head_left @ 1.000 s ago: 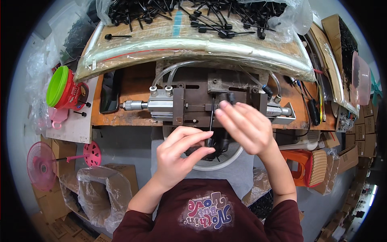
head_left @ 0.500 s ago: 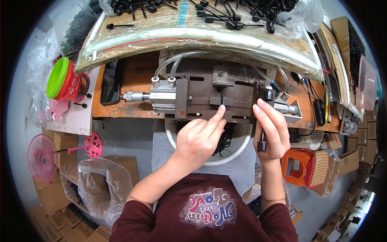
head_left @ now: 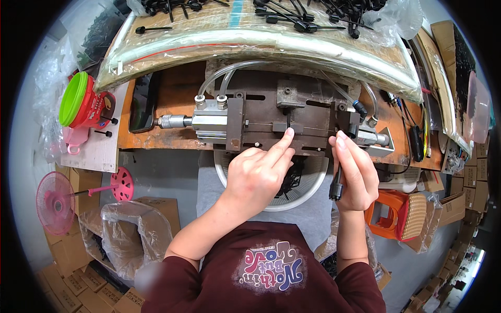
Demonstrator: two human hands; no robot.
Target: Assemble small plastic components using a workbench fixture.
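Note:
The extended index fingertip of my left hand [head_left: 258,172] touches the near end of a small black part [head_left: 288,121] seated in the middle of the dark metal fixture [head_left: 261,136]; its other fingers are curled and hold nothing visible. My right hand [head_left: 357,175] is closed around a black stick-like plastic piece [head_left: 336,189], whose thick ribbed end hangs down below the fingers. The fingertips of that hand are beside the fixture's right block [head_left: 340,116]. A silver pneumatic cylinder [head_left: 210,121] is mounted at the fixture's left.
Under the bench edge stands a white basket [head_left: 316,194] with black pieces inside. More black pieces [head_left: 302,25] lie on the plastic-wrapped shelf [head_left: 209,43] beyond the fixture. A phone [head_left: 142,107] and a red bucket [head_left: 99,107] are at left, an orange stool [head_left: 389,211] at right.
My right hand has shifted slightly, and the hanging end of its black piece is tilted a little more. My left fingertip stays at the seated part, a bit farther up.

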